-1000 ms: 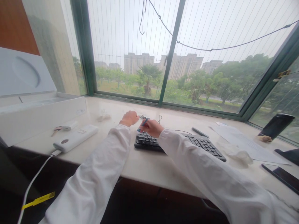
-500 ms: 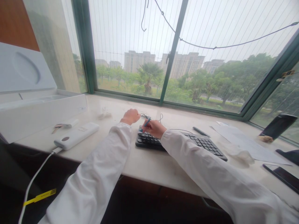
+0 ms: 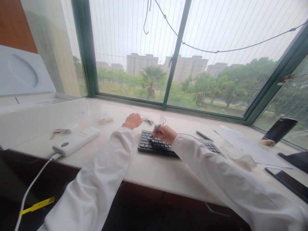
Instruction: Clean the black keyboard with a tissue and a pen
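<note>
Change: since 1 second ago the right hand has slid rightward along the keyboard, baring more keys at its left end; the left hand has hardly shifted.
Meaning: the blue tool seems to be working its way across the top key rows, with most of the board still ahead of it.
Right hand: fingers pinch a slim blue tool, its tip down among the upper keys.
Left hand: curled loosely, fingers resting on the counter just beside the keyboard's far left corner, near a thin tangled cable; whether it grips the cable I cannot tell.
Keyboard: flat, black, matte plastic, low square keys, lying slantwise mid-counter, partly under the right sleeve.
Counter: pale, smooth, stone-like, faintly glossy.
Nearby: a rounded white power bank with white lead at left; a white box, lid open; crumpled tissue and paper sheets at right.
</note>
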